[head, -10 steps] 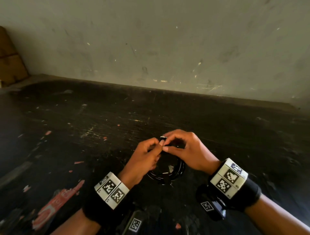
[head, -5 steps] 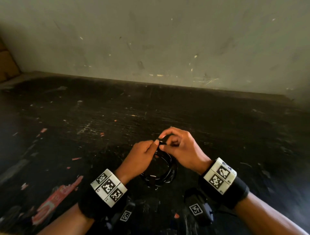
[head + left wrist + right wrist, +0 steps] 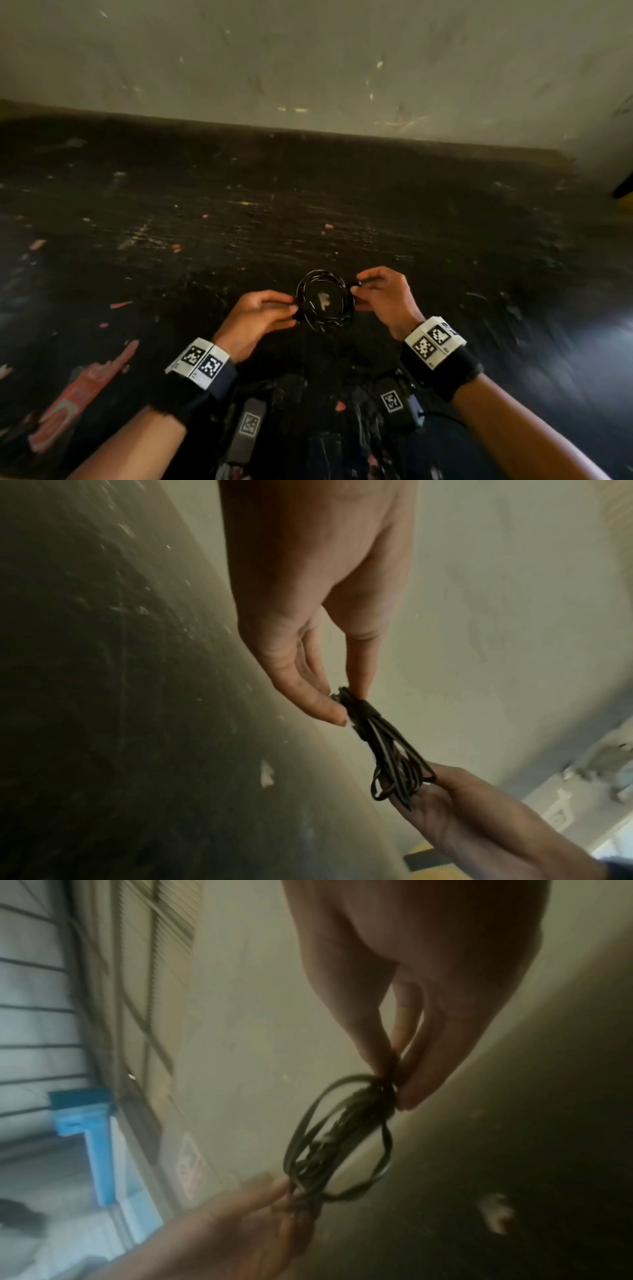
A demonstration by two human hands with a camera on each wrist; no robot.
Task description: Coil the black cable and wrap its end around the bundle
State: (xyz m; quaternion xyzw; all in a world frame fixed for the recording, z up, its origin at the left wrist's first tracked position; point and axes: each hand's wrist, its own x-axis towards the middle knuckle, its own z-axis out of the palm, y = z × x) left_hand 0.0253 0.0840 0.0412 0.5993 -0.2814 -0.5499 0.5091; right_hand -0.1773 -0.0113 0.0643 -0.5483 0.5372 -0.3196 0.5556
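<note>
A person holds one thin black cable wound into a small round coil between two hands above a dark, scuffed and paint-flecked desk that runs up to a pale, marked wall. The left hand pinches the coil's left side between thumb and fingertips; the left wrist view shows a short band of cable wrapped crosswise around the gathered loops right at that pinch. The right hand pinches the opposite side, fingers curled round the strands, and the coil hangs stretched between the two grips, clear of the desk. Judged from these views, the coiling is done: several loops lie together in one ring, and at least one wrap already binds them on the left. What seems left is to finish or tuck the free end on the right, though blur in the right wrist view makes it impossible to tell where that end lies or whether it is secured. Counted: one cable, one bundle, two hands, each wrist wearing a black band with white blocks printed with black square markers. Two dark marker-tagged devices show below the wrists, a faded red label is stuck to the desk at lower left, and a small white scrap shows through the ring.
</note>
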